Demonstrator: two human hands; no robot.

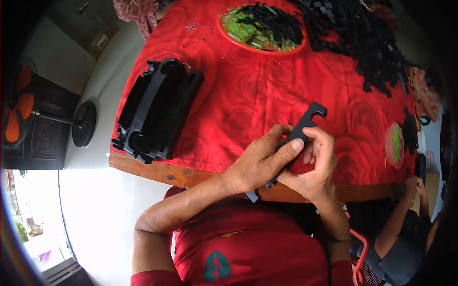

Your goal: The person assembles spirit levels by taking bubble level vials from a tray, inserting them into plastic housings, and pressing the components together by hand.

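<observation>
Between my two hands is a long black plastic bracket (312, 110) with a curved hook notch at its upper end. It slants over the table's front edge, its lower end showing below my fingers. My left hand (257, 162) wraps around the middle of it, thumb pressed on its face. On the other side, my right hand (318, 164) grips it with thumb and fingertips, the other fingers curled. Part of the bracket is hidden by both hands. To the left lies a stack of similar black brackets (155, 107), placed side by side.
A red patterned cloth (238, 100) covers the wooden table. At the back, an orange tray (260, 50) holds green bits and black pieces, beside a large heap of black parts (353, 38). A pink bowl (389, 147) of green bits stands right, near another person's hands (416, 186). A fan (21, 112) stands left.
</observation>
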